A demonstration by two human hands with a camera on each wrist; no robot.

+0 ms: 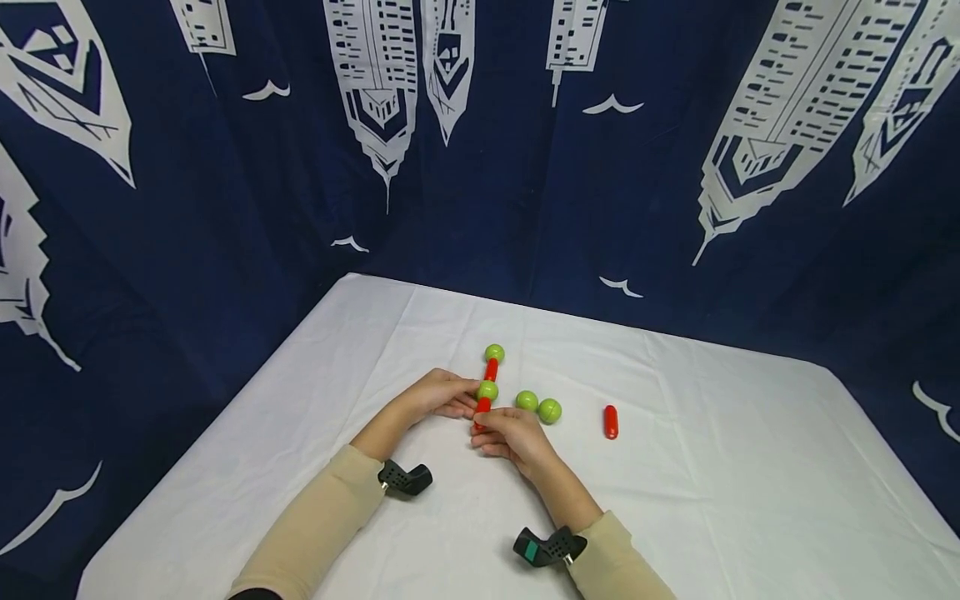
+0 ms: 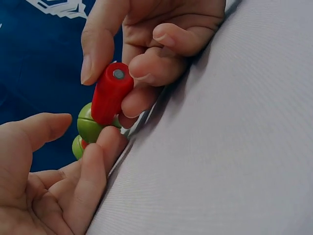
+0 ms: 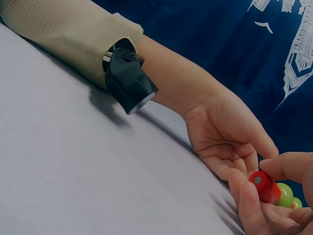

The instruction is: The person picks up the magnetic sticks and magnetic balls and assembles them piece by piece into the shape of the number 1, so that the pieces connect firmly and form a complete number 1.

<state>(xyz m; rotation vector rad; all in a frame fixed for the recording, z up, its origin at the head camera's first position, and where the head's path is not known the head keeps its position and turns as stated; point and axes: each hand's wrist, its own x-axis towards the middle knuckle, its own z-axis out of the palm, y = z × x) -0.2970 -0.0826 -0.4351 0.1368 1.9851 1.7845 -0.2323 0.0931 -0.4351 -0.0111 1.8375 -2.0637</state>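
A line of parts lies on the white table: a far green ball [image 1: 494, 353], a red rod [image 1: 491, 370], a nearer green ball [image 1: 487, 391] and a second red rod [image 1: 483, 406]. My right hand [image 1: 517, 433] pinches that nearer rod between thumb and fingers. In the left wrist view, the rod's free end shows a round grey metal spot. My left hand [image 1: 438, 393] is around the nearer ball, its fingers [image 2: 107, 139] close under it. A small gap separates the left thumb from this ball. Contact between the rod and ball is partly hidden.
Two loose green balls, one [image 1: 527, 401] beside another [image 1: 550, 411], lie right of the line. Farther right is a loose red rod [image 1: 611, 422]. Behind the white-covered table [image 1: 750, 500] hangs a dark blue curtain [image 1: 525, 208] with white prints.
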